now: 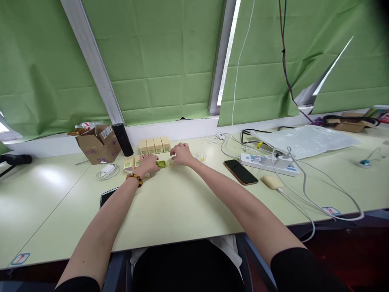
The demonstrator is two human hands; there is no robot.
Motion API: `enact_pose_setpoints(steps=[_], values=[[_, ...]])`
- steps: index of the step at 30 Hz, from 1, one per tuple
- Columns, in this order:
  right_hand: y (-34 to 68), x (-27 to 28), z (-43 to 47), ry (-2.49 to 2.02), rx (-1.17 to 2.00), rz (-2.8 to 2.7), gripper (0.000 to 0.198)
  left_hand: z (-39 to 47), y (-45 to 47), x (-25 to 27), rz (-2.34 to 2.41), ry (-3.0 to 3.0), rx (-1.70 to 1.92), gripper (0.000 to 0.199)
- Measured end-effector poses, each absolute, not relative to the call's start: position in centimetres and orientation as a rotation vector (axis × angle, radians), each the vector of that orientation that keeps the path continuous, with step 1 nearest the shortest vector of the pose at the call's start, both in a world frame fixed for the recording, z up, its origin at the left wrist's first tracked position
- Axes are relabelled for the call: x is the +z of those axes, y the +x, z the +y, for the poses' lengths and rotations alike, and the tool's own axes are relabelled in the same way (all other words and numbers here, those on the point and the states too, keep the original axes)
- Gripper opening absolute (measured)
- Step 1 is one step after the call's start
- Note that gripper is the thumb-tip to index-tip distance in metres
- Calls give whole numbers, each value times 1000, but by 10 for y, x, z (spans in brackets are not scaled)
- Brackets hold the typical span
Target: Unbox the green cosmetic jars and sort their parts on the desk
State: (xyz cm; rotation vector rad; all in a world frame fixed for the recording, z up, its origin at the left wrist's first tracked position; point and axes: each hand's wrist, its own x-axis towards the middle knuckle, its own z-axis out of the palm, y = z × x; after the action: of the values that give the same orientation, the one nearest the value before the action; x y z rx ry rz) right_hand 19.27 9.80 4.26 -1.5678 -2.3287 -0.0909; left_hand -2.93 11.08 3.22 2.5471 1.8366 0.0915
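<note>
My left hand point(148, 164) reaches over a row of small cardboard boxes point(129, 164), its fingers stretched forward and somewhat apart. Its fingertips are beside a small green container point(161, 164) on the table; whether they touch it I cannot tell. Just to the right, my right hand point(181, 154) hangs low with its fingers bent down and drawn together. Whatever its fingertips hold, if anything, is too small to make out. Tiny yellowish pieces point(170, 164) lie between the green container and that hand. Behind the hands stands another row of small boxes point(154, 145).
A clear dish point(201, 156) with yellow bits sits right of my right hand. Farther right lie a phone point(240, 172), a power strip point(269, 164) and looping white cables. On the left are an open carton point(99, 145), a black cylinder point(122, 140) and a charger point(107, 170).
</note>
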Motion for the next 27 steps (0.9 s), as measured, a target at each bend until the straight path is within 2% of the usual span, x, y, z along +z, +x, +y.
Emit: enact_pose_setpoints(steps=[5, 17, 27], values=[[184, 29, 88, -1458, -138, -2432, 18, 112, -23, 29, 1808, 2573, 78, 38], [171, 15, 88, -1475, -223, -2509, 26, 112, -20, 26, 1794, 2582, 61, 16], [167, 12, 90, -1488, -272, -2523, 26, 110, -17, 29, 1801, 2575, 50, 14]])
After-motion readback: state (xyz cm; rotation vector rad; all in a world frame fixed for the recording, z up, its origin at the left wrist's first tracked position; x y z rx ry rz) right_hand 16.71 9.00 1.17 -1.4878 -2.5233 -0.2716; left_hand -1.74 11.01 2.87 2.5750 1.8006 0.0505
